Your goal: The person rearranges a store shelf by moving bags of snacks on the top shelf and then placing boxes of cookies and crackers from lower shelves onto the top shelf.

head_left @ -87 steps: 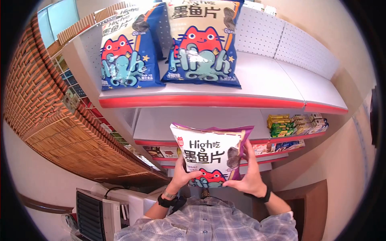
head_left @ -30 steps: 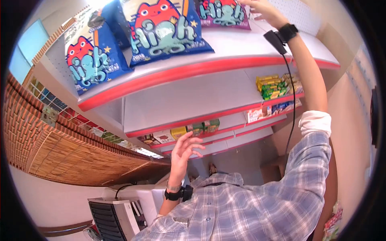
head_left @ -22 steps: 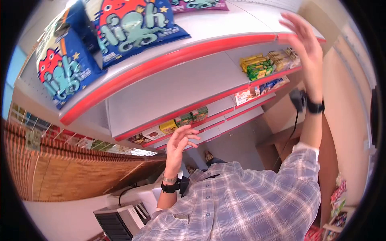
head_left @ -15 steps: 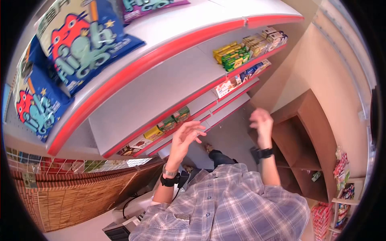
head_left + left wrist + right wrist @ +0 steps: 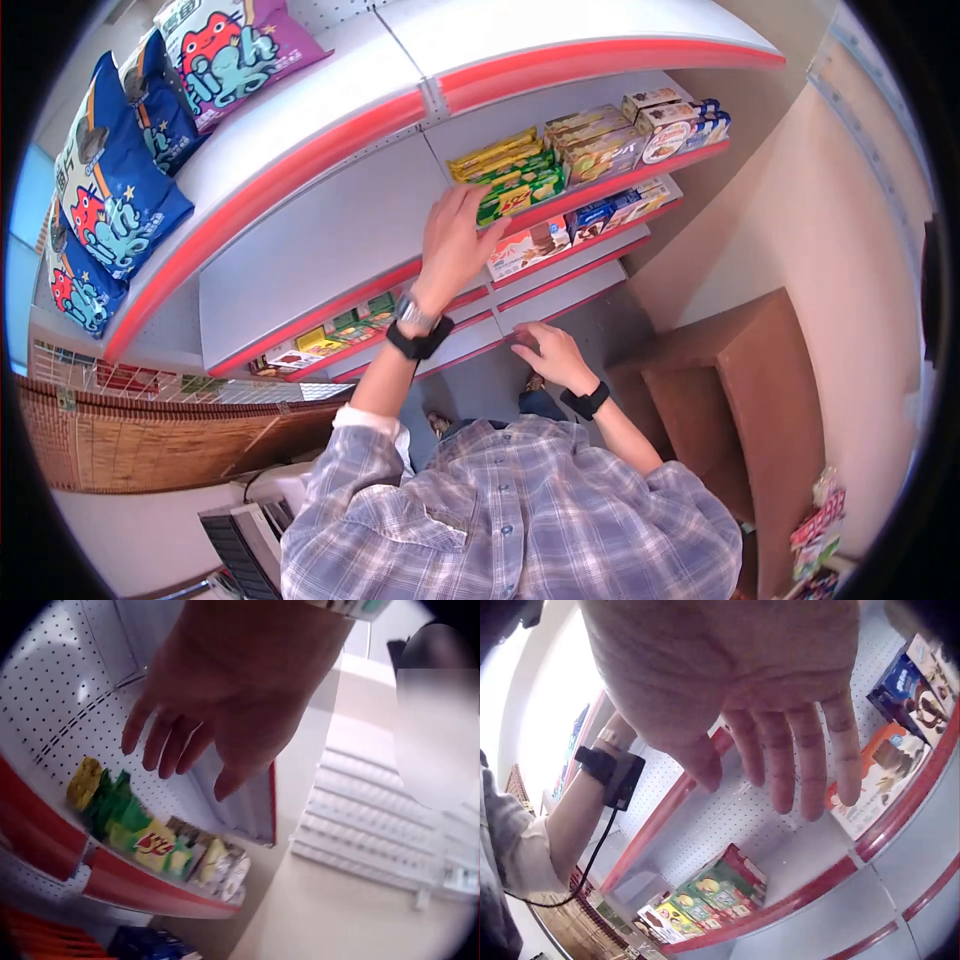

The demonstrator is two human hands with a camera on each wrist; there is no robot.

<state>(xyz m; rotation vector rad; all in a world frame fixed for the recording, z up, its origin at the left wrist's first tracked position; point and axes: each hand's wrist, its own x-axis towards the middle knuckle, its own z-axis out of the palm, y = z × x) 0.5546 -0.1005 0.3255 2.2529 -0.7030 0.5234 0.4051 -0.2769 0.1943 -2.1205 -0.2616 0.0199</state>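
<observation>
My left hand is raised before the middle shelf, its fingertips overlapping the edge of the green snack packs in the head view. Beside those lie yellow packs. The left wrist view shows that hand with loosely spread fingers and nothing in them, above the green and yellow packs. Lower down, my right hand hangs in front of the bottom shelves. Its fingers are extended and hold nothing. A purple snack bag stands on the top shelf near several blue bags.
Small boxes fill the middle shelf's right end. Below are a white wafer box and green boxes. Red strips edge the shelves. A brown cabinet stands at right, a woven blind at left.
The purple snack bag has gone from both hands to the top shelf. My right hand has come down from there, and my left has risen toward the green packs. The head view has swung right.
</observation>
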